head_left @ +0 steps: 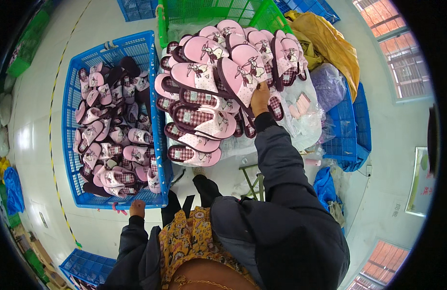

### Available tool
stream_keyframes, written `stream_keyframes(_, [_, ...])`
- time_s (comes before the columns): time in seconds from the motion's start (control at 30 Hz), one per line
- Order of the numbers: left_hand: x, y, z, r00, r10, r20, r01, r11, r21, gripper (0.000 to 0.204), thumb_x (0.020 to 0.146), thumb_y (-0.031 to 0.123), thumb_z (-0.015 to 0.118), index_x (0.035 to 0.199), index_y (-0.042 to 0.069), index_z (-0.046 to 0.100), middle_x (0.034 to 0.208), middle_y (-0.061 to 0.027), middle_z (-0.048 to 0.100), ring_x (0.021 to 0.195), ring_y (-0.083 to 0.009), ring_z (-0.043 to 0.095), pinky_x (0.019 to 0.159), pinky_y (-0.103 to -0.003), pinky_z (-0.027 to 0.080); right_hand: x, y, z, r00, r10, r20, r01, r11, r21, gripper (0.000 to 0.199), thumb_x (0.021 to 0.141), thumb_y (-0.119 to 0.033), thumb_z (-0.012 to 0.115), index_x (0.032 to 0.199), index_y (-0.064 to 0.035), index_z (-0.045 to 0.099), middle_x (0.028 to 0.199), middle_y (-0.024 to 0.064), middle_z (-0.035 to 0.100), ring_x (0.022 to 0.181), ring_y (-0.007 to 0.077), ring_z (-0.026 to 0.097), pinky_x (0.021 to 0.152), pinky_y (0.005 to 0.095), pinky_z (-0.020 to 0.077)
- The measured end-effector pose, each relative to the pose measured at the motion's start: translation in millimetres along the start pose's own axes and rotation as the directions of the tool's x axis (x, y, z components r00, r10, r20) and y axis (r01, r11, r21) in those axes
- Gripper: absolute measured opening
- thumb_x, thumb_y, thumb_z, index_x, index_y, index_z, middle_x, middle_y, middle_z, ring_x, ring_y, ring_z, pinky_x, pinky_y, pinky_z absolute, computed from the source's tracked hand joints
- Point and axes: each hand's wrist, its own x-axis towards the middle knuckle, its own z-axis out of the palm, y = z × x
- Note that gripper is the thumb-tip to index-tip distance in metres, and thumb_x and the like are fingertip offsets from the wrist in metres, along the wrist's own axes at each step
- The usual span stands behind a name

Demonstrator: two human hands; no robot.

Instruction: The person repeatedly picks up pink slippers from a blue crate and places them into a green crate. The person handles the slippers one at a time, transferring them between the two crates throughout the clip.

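Note:
My right hand is closed around the side of a pink slipper with a cartoon animal print and dark trim. It holds the slipper over a large pile of similar slippers, stacked in overlapping rows with checked insoles showing. My left hand is low beside the near rim of a blue plastic basket. Its fingers look curled, and what they hold, if anything, is hidden. A small pink strip hangs from the rim close by. Loose slippers fill the blue basket in a jumble.
Behind the pile stands a green crate. Yellow cloth, a purple bag and another blue crate are at the right. Small pink pieces lie on the white sheet beside the pile. A green metal frame stands below.

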Motion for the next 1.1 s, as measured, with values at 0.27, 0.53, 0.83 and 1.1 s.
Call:
stream_keyframes(0.27, [-7.8, -28.3, 11.3, 0.995, -0.093, 0.024, 0.094, 0.994, -0.055, 0.022, 0.085, 0.027, 0.054, 0.085, 0.006, 0.061, 0.088, -0.0175, 0.063, 0.085, -0.0392, 0.06, 0.072, -0.048, 0.047, -55.7, -6.0, -41.5, 0.971, 0.195, -0.136, -0.163, 0.963, 0.215, 0.034, 0.083, -0.001, 0.061, 0.116, 0.0017, 0.053, 0.109, 0.009, 0.057, 0.098, 0.017, 0.056, 0.086, 0.0289, 0.0454])
stream_keyframes(0.53, [-18.2, -65.9, 12.0, 0.988, -0.104, -0.113, 0.099, 0.994, -0.055, 0.022, 0.085, 0.025, 0.051, 0.078, 0.006, 0.06, 0.086, -0.018, 0.062, 0.082, -0.0376, 0.059, 0.071, -0.048, 0.047, -176.2, -61.1, -17.6, 0.943, 0.281, -0.176, -0.305, 0.944, -0.127, 0.018, 0.09, -0.013, 0.061, 0.103, -0.0012, 0.055, 0.093, 0.0027, 0.056, 0.082, 0.0112, 0.051, 0.077, 0.0245, 0.0428])
stream_keyframes(0.83, [26.9, -118.4, -59.5, 0.935, -0.326, -0.138, 0.309, 0.942, -0.128, 0.019, 0.083, 0.022, 0.051, 0.077, 0.008, 0.064, 0.085, -0.0137, 0.064, 0.085, -0.0315, 0.061, 0.073, -0.045, 0.048, -297.8, -183.7, 162.7, 0.649, 0.128, 0.75, -0.193, 0.981, -0.001, 0.012, 0.09, -0.013, 0.061, 0.093, -0.0015, 0.058, 0.082, 0.0012, 0.059, 0.071, 0.0077, 0.05, 0.064, 0.023, 0.0422])
stream_keyframes(1.1, [37.2, -172.7, -100.6, 0.827, -0.496, -0.264, 0.522, 0.852, 0.035, 0.014, 0.082, 0.026, 0.058, 0.084, 0.013, 0.065, 0.087, -0.0062, 0.065, 0.091, -0.0276, 0.06, 0.083, -0.042, 0.041, -398.7, -173.4, 314.4, 0.389, 0.103, 0.916, -0.322, 0.946, 0.031, 0.014, 0.088, -0.014, 0.065, 0.095, -0.0028, 0.061, 0.08, 0.0007, 0.06, 0.07, 0.006, 0.052, 0.063, 0.0241, 0.0451])
